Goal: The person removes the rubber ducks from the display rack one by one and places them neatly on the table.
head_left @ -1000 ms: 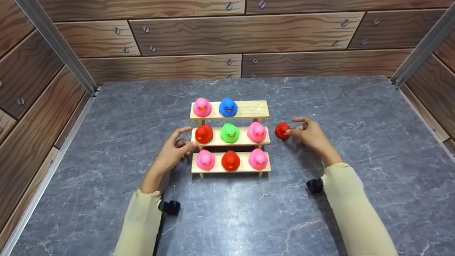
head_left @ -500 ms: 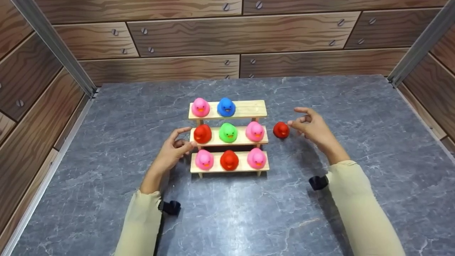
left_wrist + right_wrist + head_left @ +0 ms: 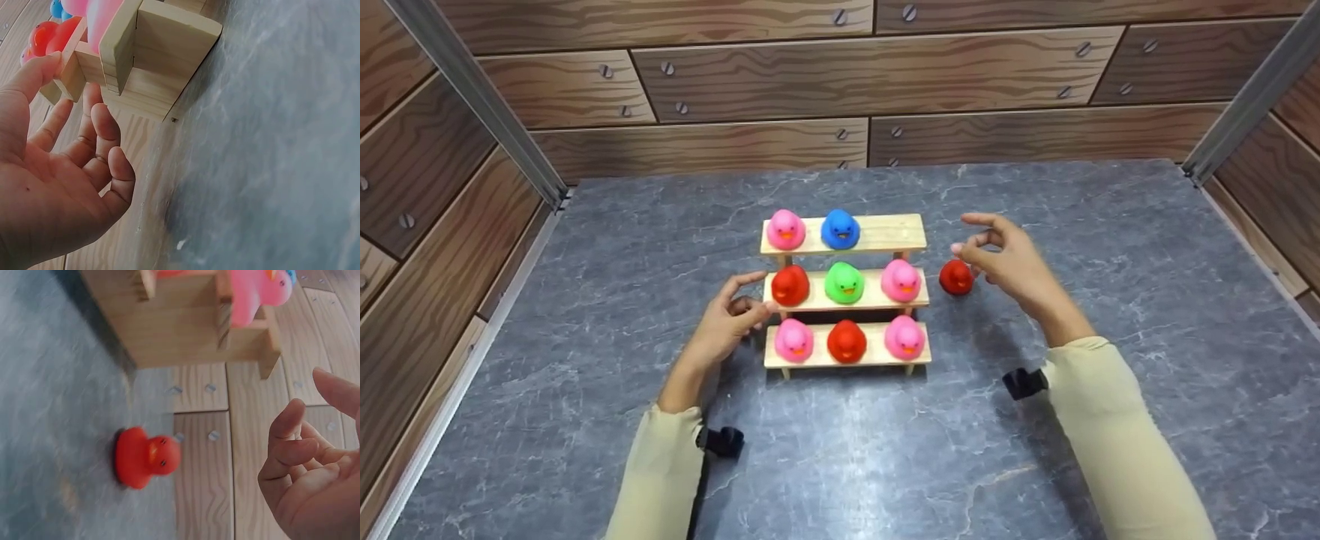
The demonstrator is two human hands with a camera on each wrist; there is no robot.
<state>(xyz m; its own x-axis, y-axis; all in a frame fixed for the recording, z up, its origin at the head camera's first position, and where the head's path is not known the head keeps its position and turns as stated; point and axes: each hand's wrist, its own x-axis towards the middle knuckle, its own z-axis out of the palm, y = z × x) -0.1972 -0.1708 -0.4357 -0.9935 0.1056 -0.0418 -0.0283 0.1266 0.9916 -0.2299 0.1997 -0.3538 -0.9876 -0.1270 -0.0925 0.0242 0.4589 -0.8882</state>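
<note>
A three-tier wooden display stand (image 3: 885, 232) bears rubber ducks. On top are a pink duck (image 3: 786, 230) and a blue duck (image 3: 840, 229), at left and middle. The middle step has a red duck (image 3: 790, 286), a green duck (image 3: 844, 283) and a pink one; below stand pink, red and pink. My left hand (image 3: 721, 326) holds the left end of the middle step between thumb and index finger. Another red duck (image 3: 143, 458) sits upright on the table, right of the stand. Beside and above it hovers my right hand (image 3: 1005, 259), holding nothing, fingers bent loosely and apart from the duck.
The grey marbled tabletop (image 3: 840, 465) is bounded by wood-patterned walls (image 3: 840, 82) at the back and sides. Metal posts (image 3: 1241, 97) stand at the back corners. A black wrist camera (image 3: 1024, 383) sits on each sleeve.
My right hand has let go of the red duck on the table, then lifted and drawn toward the back above it. My left hand stays on the stand.
</note>
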